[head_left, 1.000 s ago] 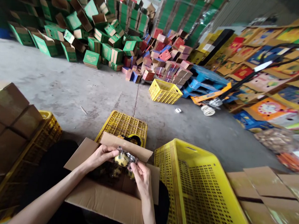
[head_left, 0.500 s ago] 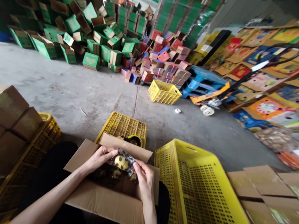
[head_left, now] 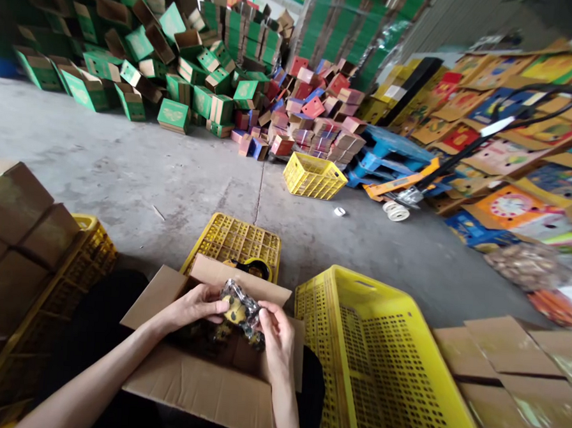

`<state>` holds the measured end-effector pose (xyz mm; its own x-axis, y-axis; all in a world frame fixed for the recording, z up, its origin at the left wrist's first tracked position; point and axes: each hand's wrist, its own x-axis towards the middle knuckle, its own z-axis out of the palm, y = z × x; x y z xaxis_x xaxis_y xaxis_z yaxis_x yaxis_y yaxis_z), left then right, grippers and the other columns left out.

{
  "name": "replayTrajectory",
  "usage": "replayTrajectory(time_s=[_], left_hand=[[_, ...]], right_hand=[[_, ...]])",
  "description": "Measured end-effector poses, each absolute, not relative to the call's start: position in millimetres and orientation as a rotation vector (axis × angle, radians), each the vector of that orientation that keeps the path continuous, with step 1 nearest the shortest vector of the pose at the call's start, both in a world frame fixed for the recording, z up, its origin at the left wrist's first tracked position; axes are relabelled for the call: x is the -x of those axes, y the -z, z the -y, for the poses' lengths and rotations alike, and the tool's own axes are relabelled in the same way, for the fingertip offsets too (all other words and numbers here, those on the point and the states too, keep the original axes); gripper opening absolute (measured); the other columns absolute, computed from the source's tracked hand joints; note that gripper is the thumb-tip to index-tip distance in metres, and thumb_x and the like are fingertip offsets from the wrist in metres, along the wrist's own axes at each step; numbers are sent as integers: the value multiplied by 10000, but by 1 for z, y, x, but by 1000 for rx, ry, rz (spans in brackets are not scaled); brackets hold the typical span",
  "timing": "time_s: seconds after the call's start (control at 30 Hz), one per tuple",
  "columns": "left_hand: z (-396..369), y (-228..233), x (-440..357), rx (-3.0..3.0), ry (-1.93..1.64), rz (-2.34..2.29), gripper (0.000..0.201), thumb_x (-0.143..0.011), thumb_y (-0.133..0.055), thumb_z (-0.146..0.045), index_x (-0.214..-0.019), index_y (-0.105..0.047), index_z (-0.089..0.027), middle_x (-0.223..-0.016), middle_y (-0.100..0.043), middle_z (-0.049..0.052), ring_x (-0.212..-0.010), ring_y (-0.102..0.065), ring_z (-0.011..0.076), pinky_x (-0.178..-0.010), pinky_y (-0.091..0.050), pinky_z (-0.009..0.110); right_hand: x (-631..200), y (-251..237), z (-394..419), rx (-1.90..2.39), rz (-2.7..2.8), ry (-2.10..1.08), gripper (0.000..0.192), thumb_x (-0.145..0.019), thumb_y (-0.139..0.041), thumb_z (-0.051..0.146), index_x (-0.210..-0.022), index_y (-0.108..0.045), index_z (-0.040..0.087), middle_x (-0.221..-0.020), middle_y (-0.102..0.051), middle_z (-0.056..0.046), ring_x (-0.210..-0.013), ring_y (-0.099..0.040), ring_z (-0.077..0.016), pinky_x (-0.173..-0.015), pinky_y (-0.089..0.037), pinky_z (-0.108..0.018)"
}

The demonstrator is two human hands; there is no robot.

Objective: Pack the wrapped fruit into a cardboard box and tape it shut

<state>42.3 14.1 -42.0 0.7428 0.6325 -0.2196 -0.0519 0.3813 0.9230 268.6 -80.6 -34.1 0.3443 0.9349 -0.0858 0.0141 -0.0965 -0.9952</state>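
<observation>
Between my two hands is a plastic-wrapped yellow thing with dark spots [head_left: 237,308], held over the open cardboard box [head_left: 200,385]. My left hand [head_left: 200,306] pinches its left end between thumb and fingers. At the right end, my right hand [head_left: 278,334] grips the crinkled wrap. More yellow-and-black pieces [head_left: 221,332] lie below, inside the box, partly hidden by the package and my hands. The box's flaps stand spread outward. Past its far flap, a black-and-yellow round tool [head_left: 258,267], perhaps a tape dispenser, rests on an upturned yellow crate [head_left: 237,237].
A large yellow crate [head_left: 406,303] stands at my right, with closed cartons [head_left: 513,347] beyond it. Stacked cartons [head_left: 17,225] rise at my left. Farther off are a small yellow crate [head_left: 314,177], a pallet jack [head_left: 412,185] and heaped green boxes [head_left: 173,115].
The wrapped package has tilted, its left end now higher. My left thumb and fingers have shifted slightly along it; my right hand stays at the other end.
</observation>
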Motion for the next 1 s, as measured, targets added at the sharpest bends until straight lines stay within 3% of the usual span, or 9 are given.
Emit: replayTrajectory(time_s=[0.13,0.23,0.33,0.4,0.5,0.57,0.77,0.9,1.0], left_hand=[[-16,45,-41,-1075,-529,-660,595,-881,-766,-611,-1292,-740,-181,-1244,-753,123,-1173,-686,298,-898,-579,309],[-18,48,-41,-1060,-560,-684,613,-855,-776,-638,-1241,-754,-161,-1190,-765,130,-1110,-704,285,-858,-589,304],[-18,49,-41,-1066,-577,-723,603,-819,-799,-654,-1126,-777,-135,-1093,-778,129,-981,-727,255,-773,-594,279],[-17,50,-41,-1069,-577,-746,606,-811,-796,-671,-1074,-781,-126,-1049,-783,129,-914,-737,246,-718,-590,265],[-16,50,-42,-1064,-562,-759,637,-796,-785,-708,-1025,-781,-114,-980,-790,131,-837,-748,240,-662,-583,258],[-16,51,-43,-1057,-548,-749,659,-789,-778,-728,-1008,-777,-107,-951,-793,136,-815,-756,244,-658,-587,266],[-16,58,-46,-894,-592,-763,715,-841,-683,-782,-1110,-751,-123,-969,-795,152,-845,-784,265,-779,-626,362],[-15,57,-44,-941,-674,-631,596,-864,-815,-540,-1354,-688,-225,-1295,-739,152,-1163,-726,309,-972,-586,425],[-12,51,-43,-1053,-733,-490,734,-783,-921,-342,-1457,-634,-306,-1540,-589,123,-1445,-527,340,-1136,-478,462]], right_hand=[[-266,30,80,1310,960,-1126,602,-857,-790,606,-1323,-701,237,-1231,-762,-130,-1065,-751,-287,-910,-619,-385],[-263,32,79,1138,1018,-1276,917,-795,-863,591,-1569,-471,293,-1436,-657,-155,-1270,-677,-331,-1049,-566,-467],[-261,35,79,1084,1060,-1347,1133,-763,-931,462,-1664,-249,376,-1508,-602,-136,-1293,-669,-323,-1079,-549,-496],[-261,36,80,1107,1081,-1349,1063,-776,-931,381,-1641,-315,393,-1520,-597,-109,-1311,-660,-311,-1111,-531,-502],[-260,34,80,1175,1133,-1314,724,-800,-906,361,-1462,-612,344,-1536,-592,-77,-1410,-578,-316,-1162,-497,-496],[-261,31,80,1222,1140,-1271,554,-817,-888,385,-1339,-719,308,-1498,-629,-77,-1414,-573,-322,-1163,-499,-488],[-264,23,80,1232,1031,-1244,504,-830,-864,480,-1271,-758,261,-1363,-718,-121,-1281,-673,-349,-1028,-604,-497],[-266,23,82,1245,963,-1247,522,-828,-844,550,-1231,-763,228,-1327,-728,-145,-1096,-762,-334,-886,-667,-469],[-266,25,82,1290,957,-1270,553,-836,-815,605,-1210,-758,202,-1209,-771,-147,-848,-810,-295,-810,-680,-455]])
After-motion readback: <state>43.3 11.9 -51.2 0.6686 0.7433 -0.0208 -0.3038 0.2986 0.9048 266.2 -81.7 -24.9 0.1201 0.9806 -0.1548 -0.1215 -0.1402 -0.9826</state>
